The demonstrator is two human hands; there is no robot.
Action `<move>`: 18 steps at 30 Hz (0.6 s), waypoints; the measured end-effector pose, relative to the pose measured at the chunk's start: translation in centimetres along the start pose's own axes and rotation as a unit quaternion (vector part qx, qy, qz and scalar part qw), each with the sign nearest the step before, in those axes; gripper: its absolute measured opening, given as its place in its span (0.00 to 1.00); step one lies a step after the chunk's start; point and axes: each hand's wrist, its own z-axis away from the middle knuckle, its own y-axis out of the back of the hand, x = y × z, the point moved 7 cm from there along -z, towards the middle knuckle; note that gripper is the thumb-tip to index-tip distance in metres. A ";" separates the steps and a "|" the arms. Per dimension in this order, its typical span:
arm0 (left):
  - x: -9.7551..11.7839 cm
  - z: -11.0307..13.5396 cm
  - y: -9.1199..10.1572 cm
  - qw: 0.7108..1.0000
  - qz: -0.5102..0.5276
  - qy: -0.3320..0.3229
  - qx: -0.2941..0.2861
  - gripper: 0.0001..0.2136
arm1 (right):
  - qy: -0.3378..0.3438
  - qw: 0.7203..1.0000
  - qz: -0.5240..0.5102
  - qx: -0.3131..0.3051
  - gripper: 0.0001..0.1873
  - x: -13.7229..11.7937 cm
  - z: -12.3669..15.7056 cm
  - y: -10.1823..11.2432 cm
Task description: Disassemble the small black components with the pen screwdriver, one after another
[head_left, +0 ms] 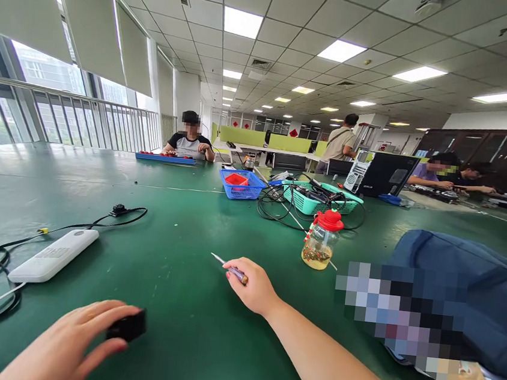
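My left hand point(84, 332) is closed around a small black block-like object point(129, 326) at the lower left, its thumb and fingers on either side. What kind of object it is I cannot make out. Further ahead, near the middle, my right hand point(250, 285) grips a small screwdriver point(236, 271) with a clear handle. Its thin metal shaft points forward and left, low over the green tabletop point(188, 292). The two hands are well apart.
A white power strip point(54, 255) with black cables lies left. A red-lidded bottle point(320, 245), a blue basket point(240, 193), a green basket point(306, 204) with cables and a black computer case point(384, 173) stand ahead. A dark blue bag point(461, 284) is right. Several people sit or stand beyond.
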 end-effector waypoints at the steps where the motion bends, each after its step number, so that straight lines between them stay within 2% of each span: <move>1: 1.7 -1.3 -0.7 0.999 0.005 -0.024 -0.029 0.17 | 0.002 1.000 0.005 -0.007 0.09 -0.1 0.1 -0.2; 5: 8.1 -7.1 -3.4 0.990 0.013 -0.094 -0.105 0.17 | 0.008 1.000 0.015 0.001 0.09 0.0 0.3 -0.1; 8: 10.0 -10.8 -5.7 0.987 0.000 -0.107 -0.118 0.17 | 0.006 0.999 0.021 0.026 0.10 0.3 0.3 0.3; 12: 10.1 -13.3 -8.2 0.989 0.013 -0.104 -0.101 0.13 | -0.017 0.998 0.027 0.052 0.12 0.9 0.2 0.7; 15: 9.2 -13.4 -9.0 0.991 0.067 -0.080 -0.089 0.12 | -0.031 0.998 0.027 0.054 0.13 1.0 0.1 0.7; 18: 8.1 -13.1 -9.2 0.987 0.132 -0.046 -0.081 0.17 | -0.016 0.998 0.008 0.058 0.10 0.2 0.2 0.8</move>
